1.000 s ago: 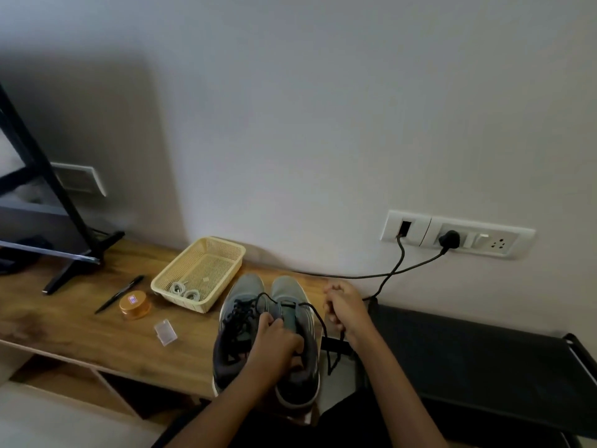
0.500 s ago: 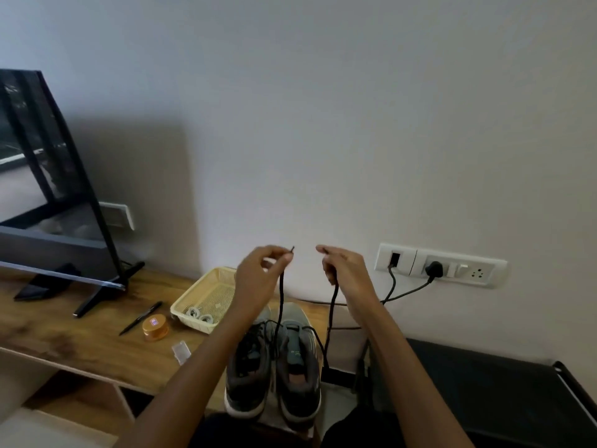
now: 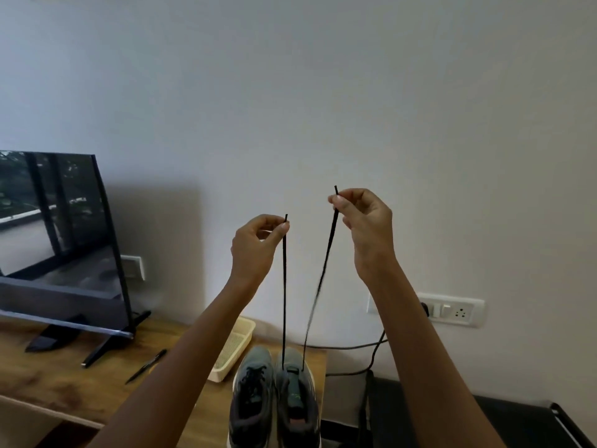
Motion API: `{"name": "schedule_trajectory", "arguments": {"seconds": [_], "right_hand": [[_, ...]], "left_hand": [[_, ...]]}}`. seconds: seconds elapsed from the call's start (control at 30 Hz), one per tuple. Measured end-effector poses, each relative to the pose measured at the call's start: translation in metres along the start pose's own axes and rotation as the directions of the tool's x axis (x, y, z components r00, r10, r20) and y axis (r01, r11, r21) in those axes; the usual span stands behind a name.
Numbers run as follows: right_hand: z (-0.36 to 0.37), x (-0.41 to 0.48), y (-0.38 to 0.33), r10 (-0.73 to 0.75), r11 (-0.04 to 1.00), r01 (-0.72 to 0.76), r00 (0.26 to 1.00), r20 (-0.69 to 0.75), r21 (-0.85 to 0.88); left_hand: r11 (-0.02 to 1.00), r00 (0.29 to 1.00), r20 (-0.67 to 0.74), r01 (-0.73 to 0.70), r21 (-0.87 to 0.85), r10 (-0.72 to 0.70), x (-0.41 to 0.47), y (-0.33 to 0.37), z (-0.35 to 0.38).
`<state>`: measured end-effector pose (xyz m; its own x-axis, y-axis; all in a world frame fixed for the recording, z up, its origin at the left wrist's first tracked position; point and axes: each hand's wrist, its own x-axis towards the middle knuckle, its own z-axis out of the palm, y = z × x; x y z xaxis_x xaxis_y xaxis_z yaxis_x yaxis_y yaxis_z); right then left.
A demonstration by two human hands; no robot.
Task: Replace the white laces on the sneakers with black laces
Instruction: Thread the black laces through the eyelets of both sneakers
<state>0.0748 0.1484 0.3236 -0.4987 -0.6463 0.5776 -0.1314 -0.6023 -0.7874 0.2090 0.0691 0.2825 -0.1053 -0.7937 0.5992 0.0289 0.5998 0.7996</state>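
my left hand (image 3: 255,247) pinches one tip of the black lace (image 3: 284,286) and my right hand (image 3: 365,227) pinches the other, both raised high in front of the wall. the two strands run down to the right sneaker (image 3: 298,405), beside the left sneaker (image 3: 252,399) on the wooden table (image 3: 64,383).

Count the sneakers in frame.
2. The left sneaker sits on the wooden table already laced black; the right sneaker is beside it, touching, its black lace pulled up by both hands.
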Motion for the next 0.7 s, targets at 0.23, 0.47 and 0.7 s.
{"name": "schedule_trajectory", "arguments": {"seconds": [0.23,0.47,0.7], "right_hand": [[0.006,0.004,-0.005,0.039,0.999,-0.037,0.998,-0.057,0.025],[-0.001,0.005,0.045,0.186,0.981,-0.180,0.980,-0.077,0.070],[-0.018,-0.006,0.180,0.352,0.934,-0.356,0.923,-0.157,0.001]], "left_hand": [[1.000,1.000,-0.017,0.025,-0.002,-0.025,0.006,-0.002,-0.001],[0.997,0.997,0.024,0.074,-0.028,-0.073,0.010,-0.040,0.004],[0.949,0.954,-0.015,0.298,0.101,-0.298,-0.010,-0.157,0.021]]}}
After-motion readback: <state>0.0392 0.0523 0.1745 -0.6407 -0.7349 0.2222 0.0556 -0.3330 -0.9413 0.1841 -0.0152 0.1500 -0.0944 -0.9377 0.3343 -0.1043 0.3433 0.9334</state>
